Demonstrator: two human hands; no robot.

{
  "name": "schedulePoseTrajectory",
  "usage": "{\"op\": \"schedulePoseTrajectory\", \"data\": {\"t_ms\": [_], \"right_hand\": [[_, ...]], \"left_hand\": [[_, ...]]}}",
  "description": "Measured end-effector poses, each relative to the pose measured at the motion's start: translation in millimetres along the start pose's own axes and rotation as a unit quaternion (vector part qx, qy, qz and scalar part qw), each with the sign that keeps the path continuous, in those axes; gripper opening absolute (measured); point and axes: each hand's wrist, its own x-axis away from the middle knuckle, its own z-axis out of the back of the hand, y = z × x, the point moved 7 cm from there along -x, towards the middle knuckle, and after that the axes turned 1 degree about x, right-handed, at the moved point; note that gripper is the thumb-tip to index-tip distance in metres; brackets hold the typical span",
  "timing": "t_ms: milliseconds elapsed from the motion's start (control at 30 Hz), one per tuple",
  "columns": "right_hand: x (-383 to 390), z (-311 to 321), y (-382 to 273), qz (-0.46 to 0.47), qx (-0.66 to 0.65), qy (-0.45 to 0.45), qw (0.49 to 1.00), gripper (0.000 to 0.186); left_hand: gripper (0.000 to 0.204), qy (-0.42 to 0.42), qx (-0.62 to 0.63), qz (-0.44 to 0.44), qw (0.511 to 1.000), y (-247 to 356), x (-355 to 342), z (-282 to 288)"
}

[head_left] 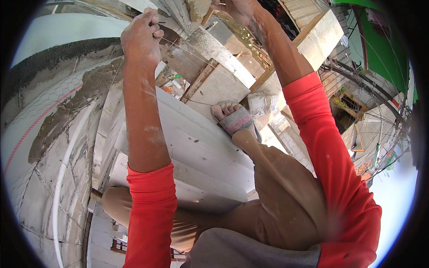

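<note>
So the left hand (pixel 142 40) is up at the top, a bit left of the middle, fingers curled in tight around a thin dark piece (pixel 161 23), which looks like wire or a skinny rod, its end poking out to the right of the fist; the right hand (pixel 241 10) is at the top edge and partly cut off, so I can't tell if its fingers are holding anything; both hands and forearms have pale dusty smears on them.

Left of the left forearm there's wire mesh (pixel 56 100) over a curved wall, with a red-and-white cord (pixel 35 117) running across it and a white pipe (pixel 62 178) curving down nearby; below the hands, a foot in a grey sandal (pixel 237 122) with pink markings sits just beside a wrapped block (pixel 262 103); big pale beams (pixel 201 145) slant between the left forearm and the bent leg in brown trousers (pixel 286 196).
</note>
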Motion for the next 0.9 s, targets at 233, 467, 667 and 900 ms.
{"op": "schedulePoseTrajectory", "data": {"t_ms": [233, 467, 667, 900], "right_hand": [[6.8, 12.1, 8.6, -0.030, 0.009, 0.008, 0.999, 0.008], [5.9, 10.8, -2.2, 0.001, 0.062, 0.055, 0.997, 0.010], [9.0, 6.8, -7.6, -0.014, 0.076, 0.018, 0.997, 0.004], [18.3, -5.8, -19.9, -0.027, 0.042, -0.001, 0.999, 0.003]], "left_hand": [[0.021, -0.002, -0.011, 0.130, 0.992, -80.9, 85.6, -7.6], [0.043, -0.140, -0.308, 0.143, 0.930, -214.4, 166.7, -71.8], [0.067, -0.225, -0.511, -0.051, 0.828, -258.8, 186.4, -83.3], [0.064, -0.234, -0.582, -0.080, 0.775, -258.7, 191.8, -92.6]]}}
